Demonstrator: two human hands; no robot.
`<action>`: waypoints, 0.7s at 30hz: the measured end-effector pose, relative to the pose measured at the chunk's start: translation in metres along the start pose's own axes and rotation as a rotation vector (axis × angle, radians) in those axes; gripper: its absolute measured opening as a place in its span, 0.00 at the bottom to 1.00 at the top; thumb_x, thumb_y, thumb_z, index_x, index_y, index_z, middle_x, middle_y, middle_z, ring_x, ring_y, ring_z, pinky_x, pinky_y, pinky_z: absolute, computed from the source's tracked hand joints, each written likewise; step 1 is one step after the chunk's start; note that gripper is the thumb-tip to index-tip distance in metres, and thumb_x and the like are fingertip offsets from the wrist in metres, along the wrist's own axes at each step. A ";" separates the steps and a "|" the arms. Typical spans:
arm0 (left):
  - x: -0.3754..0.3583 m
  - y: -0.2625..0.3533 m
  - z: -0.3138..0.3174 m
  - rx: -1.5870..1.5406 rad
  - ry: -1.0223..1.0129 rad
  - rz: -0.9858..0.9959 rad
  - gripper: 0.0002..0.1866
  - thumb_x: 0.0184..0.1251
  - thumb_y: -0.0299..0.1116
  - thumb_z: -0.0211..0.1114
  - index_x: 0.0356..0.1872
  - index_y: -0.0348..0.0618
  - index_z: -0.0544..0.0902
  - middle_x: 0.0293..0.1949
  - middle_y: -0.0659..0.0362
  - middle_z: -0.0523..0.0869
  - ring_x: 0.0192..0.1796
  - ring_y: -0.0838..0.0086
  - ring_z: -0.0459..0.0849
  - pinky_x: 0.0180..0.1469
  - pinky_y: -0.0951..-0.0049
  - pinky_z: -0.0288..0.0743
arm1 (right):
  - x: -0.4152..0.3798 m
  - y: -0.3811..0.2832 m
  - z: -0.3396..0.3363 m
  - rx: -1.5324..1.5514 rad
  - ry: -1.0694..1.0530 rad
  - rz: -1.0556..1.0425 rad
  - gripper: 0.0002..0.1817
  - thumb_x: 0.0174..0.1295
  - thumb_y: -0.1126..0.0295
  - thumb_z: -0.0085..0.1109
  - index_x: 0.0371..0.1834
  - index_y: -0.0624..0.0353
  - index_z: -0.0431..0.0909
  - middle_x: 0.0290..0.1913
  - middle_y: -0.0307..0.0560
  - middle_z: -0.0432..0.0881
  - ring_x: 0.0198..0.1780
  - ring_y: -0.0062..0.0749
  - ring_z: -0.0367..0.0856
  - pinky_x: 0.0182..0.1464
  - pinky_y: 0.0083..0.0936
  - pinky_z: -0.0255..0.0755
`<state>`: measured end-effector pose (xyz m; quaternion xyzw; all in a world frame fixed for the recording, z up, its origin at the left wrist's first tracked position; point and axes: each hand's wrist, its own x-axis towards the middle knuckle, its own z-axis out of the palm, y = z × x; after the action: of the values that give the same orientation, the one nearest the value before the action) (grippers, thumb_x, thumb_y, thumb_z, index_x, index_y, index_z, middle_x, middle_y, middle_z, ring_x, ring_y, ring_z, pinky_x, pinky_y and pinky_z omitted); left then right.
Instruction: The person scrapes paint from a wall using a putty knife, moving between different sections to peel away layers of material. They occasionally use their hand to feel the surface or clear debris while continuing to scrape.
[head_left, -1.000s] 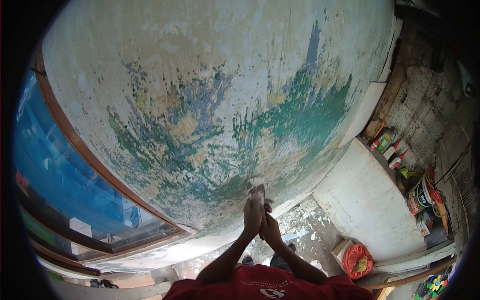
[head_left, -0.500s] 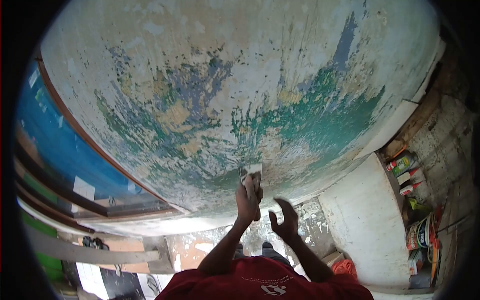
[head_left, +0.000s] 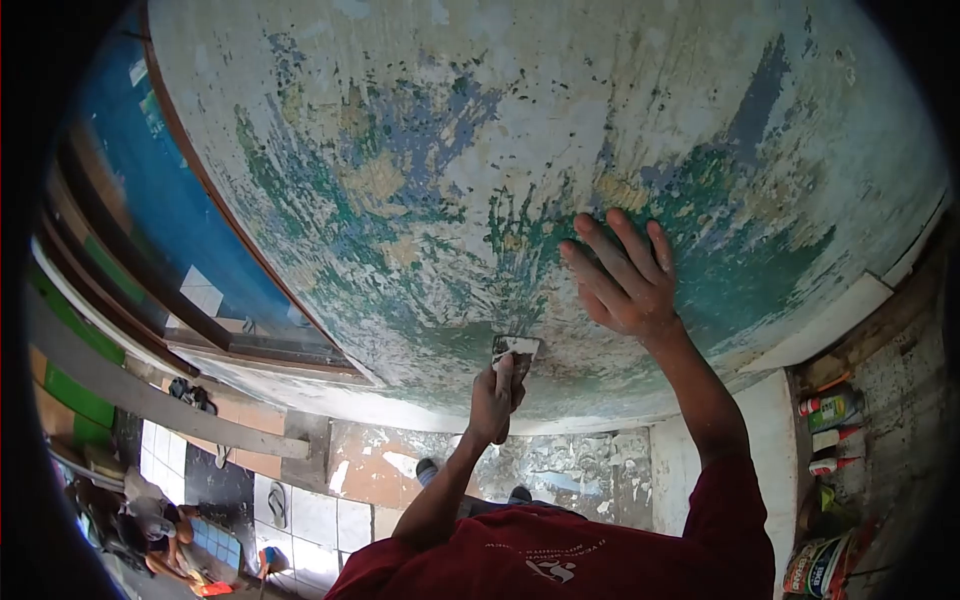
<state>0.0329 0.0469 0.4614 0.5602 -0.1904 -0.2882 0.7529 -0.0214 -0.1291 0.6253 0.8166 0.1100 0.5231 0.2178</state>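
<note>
My left hand (head_left: pixel 489 402) is wrapped round a putty knife (head_left: pixel 518 347), its wide, whitish blade against the lower part of the wall. The wall (head_left: pixel 540 100) carries patchy, peeling paint in green, purple-blue, cream and white. Up and to the right of the blade, my right hand (head_left: pixel 628 290) is open with its fingers spread over the green patch. It seems to lie flat on the wall, though full contact is hard to judge. Nothing is in it.
A window with a brown frame (head_left: pixel 300 350) borders the wall on the left. On the right stand several bottles (head_left: pixel 828 408) and a bucket (head_left: pixel 815 568). Paint flakes litter the floor (head_left: pixel 380 465). At lower left another person (head_left: pixel 150 525) is crouching near sandals (head_left: pixel 277 505).
My right hand has risen from beside my left hand to the wall, with its fingers spread. My left hand keeps hold of the putty knife low on the wall. The view has shifted.
</note>
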 end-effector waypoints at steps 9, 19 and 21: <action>-0.013 -0.015 -0.008 0.029 -0.062 -0.147 0.20 0.74 0.47 0.43 0.28 0.43 0.70 0.13 0.69 0.63 0.12 0.86 0.62 0.13 0.81 0.52 | 0.000 0.000 0.004 -0.016 0.044 0.029 0.16 0.58 0.68 0.53 0.50 0.44 0.78 0.58 0.32 0.75 0.64 0.29 0.67 0.72 0.39 0.44; -0.002 0.007 -0.008 0.151 -0.094 -0.033 0.18 0.74 0.46 0.43 0.43 0.38 0.67 0.18 0.65 0.67 0.16 0.84 0.62 0.18 0.79 0.57 | 0.000 -0.001 0.004 -0.029 0.052 0.029 0.16 0.59 0.69 0.52 0.50 0.44 0.79 0.57 0.31 0.77 0.64 0.28 0.68 0.72 0.39 0.46; -0.004 0.023 -0.003 0.077 -0.104 -0.068 0.19 0.74 0.47 0.41 0.39 0.39 0.66 0.17 0.65 0.66 0.16 0.83 0.62 0.19 0.78 0.57 | 0.000 0.000 0.003 -0.030 0.055 0.026 0.15 0.59 0.69 0.52 0.50 0.44 0.79 0.56 0.31 0.77 0.63 0.28 0.68 0.71 0.39 0.47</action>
<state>0.0367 0.0565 0.4821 0.5794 -0.2209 -0.3348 0.7095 -0.0181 -0.1298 0.6243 0.7998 0.0974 0.5499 0.2200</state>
